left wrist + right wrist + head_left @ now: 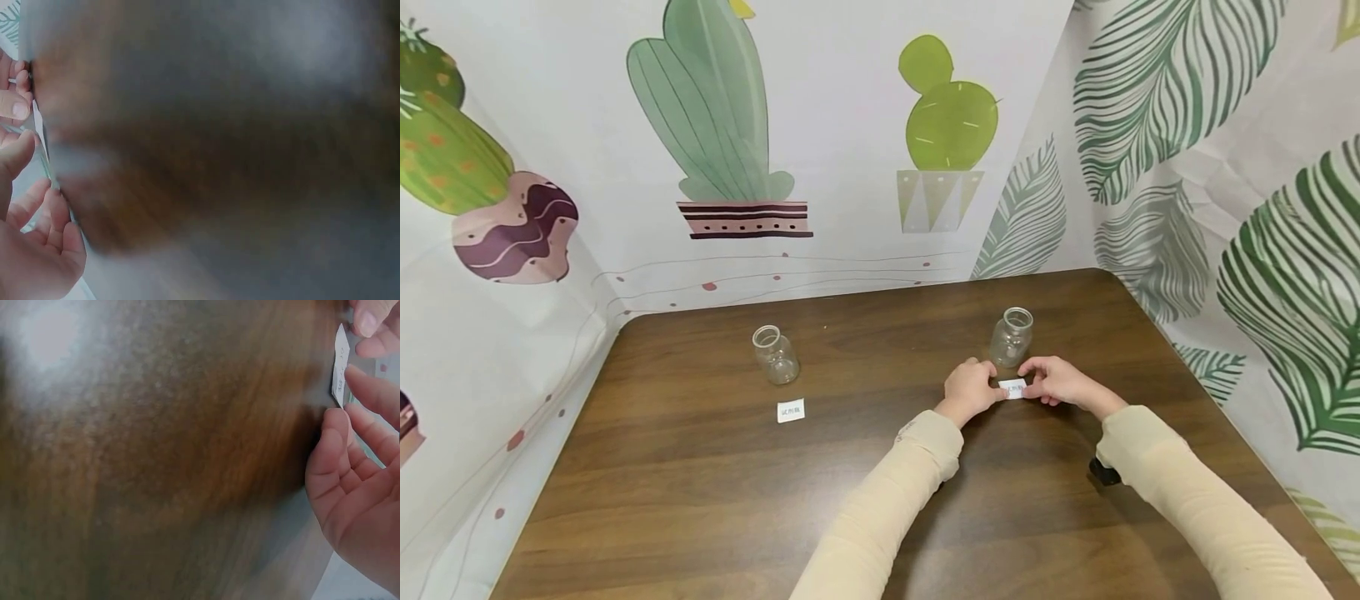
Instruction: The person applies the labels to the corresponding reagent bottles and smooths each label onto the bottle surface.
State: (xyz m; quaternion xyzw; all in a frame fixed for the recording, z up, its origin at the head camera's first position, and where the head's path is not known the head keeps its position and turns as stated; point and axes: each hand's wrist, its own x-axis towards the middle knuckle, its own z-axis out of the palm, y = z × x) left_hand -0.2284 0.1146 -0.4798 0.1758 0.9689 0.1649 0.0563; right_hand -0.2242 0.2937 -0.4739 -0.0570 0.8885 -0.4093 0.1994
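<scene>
A small white paper label [1012, 388] with dark handwritten characters lies on the table, just in front of a lidless clear glass jar [1011, 337]. At the label's left edge is my left hand [972, 387], its thumb touching the paper. My right hand [1060, 383] has its thumb at the opposite edge. On both hands the forefinger stands apart from the thumb and reaches toward the jar's base. In the right wrist view, the label [340, 367] looks slightly bent between the fingertips. The left wrist view shows it almost edge-on.
Another lidless glass jar [777, 356] stands on the left part of the brown wooden table [737, 500]. A similar white label [791, 410] lies in front of it. Behind the table hangs a cloth [850, 150] printed with cacti and leaves.
</scene>
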